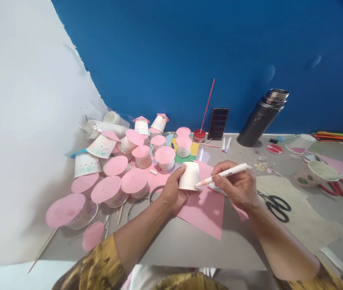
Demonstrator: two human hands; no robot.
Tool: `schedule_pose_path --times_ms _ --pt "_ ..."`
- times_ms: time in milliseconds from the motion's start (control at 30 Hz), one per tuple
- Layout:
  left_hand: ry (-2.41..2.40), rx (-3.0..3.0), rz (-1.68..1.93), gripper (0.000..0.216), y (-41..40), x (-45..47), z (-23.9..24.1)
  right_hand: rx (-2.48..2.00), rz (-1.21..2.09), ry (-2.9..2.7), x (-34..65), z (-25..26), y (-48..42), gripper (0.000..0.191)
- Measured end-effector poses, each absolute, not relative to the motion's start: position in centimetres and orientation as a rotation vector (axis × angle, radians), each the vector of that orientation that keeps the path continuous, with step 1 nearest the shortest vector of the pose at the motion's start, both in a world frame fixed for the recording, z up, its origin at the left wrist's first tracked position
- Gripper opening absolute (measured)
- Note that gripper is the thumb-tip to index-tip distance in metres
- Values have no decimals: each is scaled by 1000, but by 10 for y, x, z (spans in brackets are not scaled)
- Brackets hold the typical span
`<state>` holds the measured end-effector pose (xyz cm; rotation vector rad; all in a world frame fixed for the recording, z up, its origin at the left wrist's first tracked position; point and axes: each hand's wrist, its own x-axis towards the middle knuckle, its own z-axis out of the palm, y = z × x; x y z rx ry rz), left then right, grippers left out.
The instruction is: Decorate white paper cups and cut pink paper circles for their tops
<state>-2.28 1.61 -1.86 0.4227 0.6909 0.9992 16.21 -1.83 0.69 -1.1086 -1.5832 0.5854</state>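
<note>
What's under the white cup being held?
A pink paper sheet lies below the white cup. The left hand holding the cup covers part of the sheet.

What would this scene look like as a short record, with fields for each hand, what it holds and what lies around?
Left hand: fingers wrapped round white paper cup
Right hand: grips marker, tip at the cup's side
Beneath: pink paper sheet on grey table
Left of hands: cluster of pink-topped cups
Right of hands: black scissors
Back: phone leaning on the blue wall; dark flask
</note>
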Motion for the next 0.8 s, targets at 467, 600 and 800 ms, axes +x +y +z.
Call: schedule_pose_path --times_ms 467,600,800 --pt "706 443 1014 24 17 -23 -20 -1110 599 -1611 160 8 -17 17" --pt "703 442 1012 24 17 -22 -21 -1104 604 -1618 159 7 -17 19" --pt "723 427 1002 26 16 -21 -19 -1103 575 -1608 158 8 -15 15"
